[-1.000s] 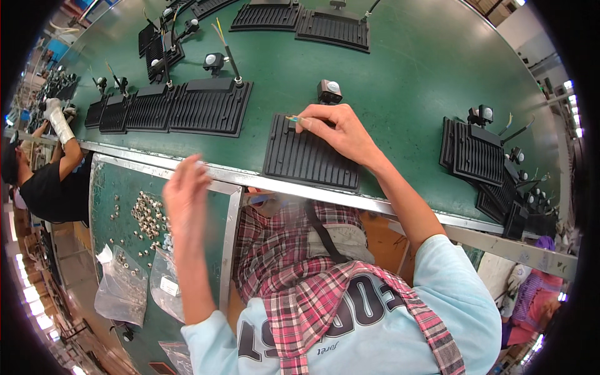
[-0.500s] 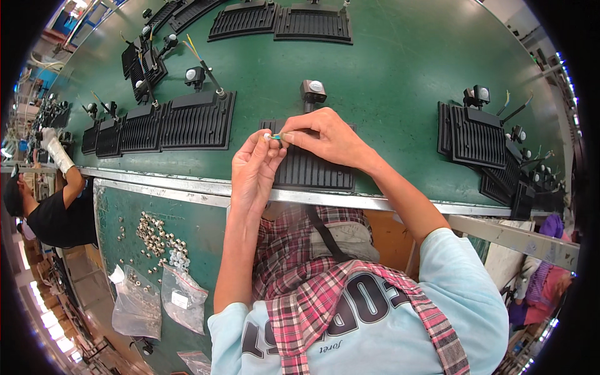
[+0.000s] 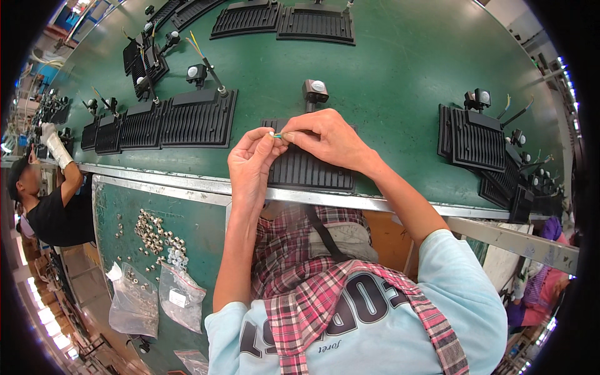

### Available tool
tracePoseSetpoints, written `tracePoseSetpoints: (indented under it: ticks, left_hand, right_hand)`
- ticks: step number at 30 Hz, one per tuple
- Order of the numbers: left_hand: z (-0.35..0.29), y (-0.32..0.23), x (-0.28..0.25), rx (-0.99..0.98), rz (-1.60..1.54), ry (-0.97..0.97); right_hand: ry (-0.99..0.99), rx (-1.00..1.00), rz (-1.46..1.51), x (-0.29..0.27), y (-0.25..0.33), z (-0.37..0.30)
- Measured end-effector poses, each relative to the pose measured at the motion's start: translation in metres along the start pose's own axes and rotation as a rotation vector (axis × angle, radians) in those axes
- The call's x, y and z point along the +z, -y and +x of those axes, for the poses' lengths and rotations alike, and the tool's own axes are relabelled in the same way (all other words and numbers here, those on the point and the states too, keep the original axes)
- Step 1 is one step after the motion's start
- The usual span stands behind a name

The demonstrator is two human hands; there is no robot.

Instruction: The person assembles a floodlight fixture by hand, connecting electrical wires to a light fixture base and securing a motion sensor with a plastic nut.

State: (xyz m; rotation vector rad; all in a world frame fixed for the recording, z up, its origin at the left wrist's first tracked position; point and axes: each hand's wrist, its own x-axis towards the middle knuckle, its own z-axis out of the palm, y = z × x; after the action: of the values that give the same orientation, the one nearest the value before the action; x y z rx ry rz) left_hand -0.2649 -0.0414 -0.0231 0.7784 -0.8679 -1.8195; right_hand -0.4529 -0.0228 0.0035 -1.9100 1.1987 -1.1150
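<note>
In front of me lies a black ribbed lamp housing (image 3: pixel 312 170), with a motion sensor (image 3: pixel 315 92) standing up from its far side. Above its left part, my left hand (image 3: pixel 252 161) pinches a small white plastic piece (image 3: pixel 272 134) between thumb and fingertips. My right hand (image 3: pixel 330 139) is closed on thin coloured wires (image 3: pixel 278 135), whose ends meet the white piece. Both hands nearly touch at the fingertips. The rest of the cable is hidden behind the right fingers. Whether the wire ends pass through the white piece I cannot tell.
Similar lamp housings stand in a row at left (image 3: pixel 197 119), at the far edge (image 3: pixel 315 25) and stacked at right (image 3: pixel 478 137). On the lower-left table are metal nuts (image 3: pixel 150 231), white rings (image 3: pixel 177 257) and plastic bags (image 3: pixel 133 309). A co-worker (image 3: pixel 59 215) is at far left.
The white piece and my left fingertips have shifted slightly right, closer to the right fingers, so less wire shows between them. The co-worker's head has moved a little.
</note>
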Motion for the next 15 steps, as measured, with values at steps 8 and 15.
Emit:
tracePoseSetpoints:
  ticks: [8, 15]
  left_hand:
    - [0.001, 0.007, -0.001, -0.040, -0.203, 0.000]
    - [0.000, 0.014, 0.000, -0.033, -0.284, -0.031]
  right_hand:
    - [-0.118, -0.090, -0.089, 0.011, -0.006, -0.002]
    - [-0.114, -0.119, -0.257, 0.010, -0.003, -0.007]
